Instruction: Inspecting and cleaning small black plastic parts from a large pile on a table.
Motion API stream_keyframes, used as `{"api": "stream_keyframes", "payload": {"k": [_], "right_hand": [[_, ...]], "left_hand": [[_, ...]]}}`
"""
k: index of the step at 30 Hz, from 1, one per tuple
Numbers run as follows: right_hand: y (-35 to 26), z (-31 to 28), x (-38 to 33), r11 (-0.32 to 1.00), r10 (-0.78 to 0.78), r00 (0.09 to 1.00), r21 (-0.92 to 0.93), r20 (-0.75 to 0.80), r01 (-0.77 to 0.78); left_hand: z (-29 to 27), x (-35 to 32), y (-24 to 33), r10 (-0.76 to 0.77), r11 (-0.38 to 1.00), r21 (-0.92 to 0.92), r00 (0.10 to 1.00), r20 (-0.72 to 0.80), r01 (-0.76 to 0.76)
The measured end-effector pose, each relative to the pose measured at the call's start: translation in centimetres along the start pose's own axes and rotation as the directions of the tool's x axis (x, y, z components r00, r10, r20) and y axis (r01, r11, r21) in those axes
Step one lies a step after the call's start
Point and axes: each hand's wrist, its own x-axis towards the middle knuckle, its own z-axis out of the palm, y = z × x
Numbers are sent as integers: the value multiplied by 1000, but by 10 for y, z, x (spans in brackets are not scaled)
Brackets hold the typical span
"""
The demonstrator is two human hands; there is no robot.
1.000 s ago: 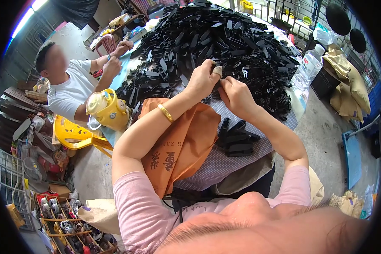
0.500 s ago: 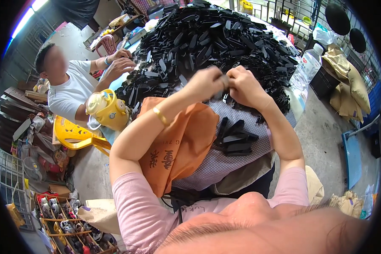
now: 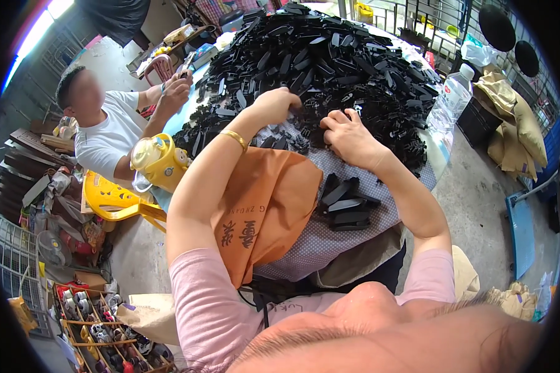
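Note:
A large heap of black plastic parts [image 3: 305,56] covers the table, with long flat pieces and smaller clip-like ones. My left hand [image 3: 274,107] reaches to the near side of the heap. Its fingers are curled together and their tips point down among the parts; what they hold is hidden. Farther right, my right hand [image 3: 353,140] is over the heap's near edge with its fingers bent inward. Anything in its grip is too small to make out. Nearer me, several finished-looking black pieces [image 3: 347,205] lie grouped on the dotted cloth [image 3: 305,245], beside an orange cloth bag [image 3: 264,205].
A yellow kettle-shaped jug [image 3: 158,163] stands at the table's left edge. Beyond it a person [image 3: 109,133] in a white shirt works with both hands. A clear plastic bottle [image 3: 452,93] stands at the right edge. A yellow chair [image 3: 115,199] is at left.
My hands, together before, have come apart. The left moved left and down into the parts; the right dropped slightly at the heap's edge. The other person's hands rose away from the table.

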Motion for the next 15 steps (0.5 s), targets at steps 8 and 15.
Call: {"api": "stream_keyframes", "payload": {"k": [8,15], "right_hand": [[10,-24,0,732,310,934,671,-177,-116],[15,-11,6,552,495,788,833,-366,40]], "left_hand": [[23,10,-10,114,954,279,993,9,-112],[-9,4,21,-127,593,-802,992,-11,67]]}}
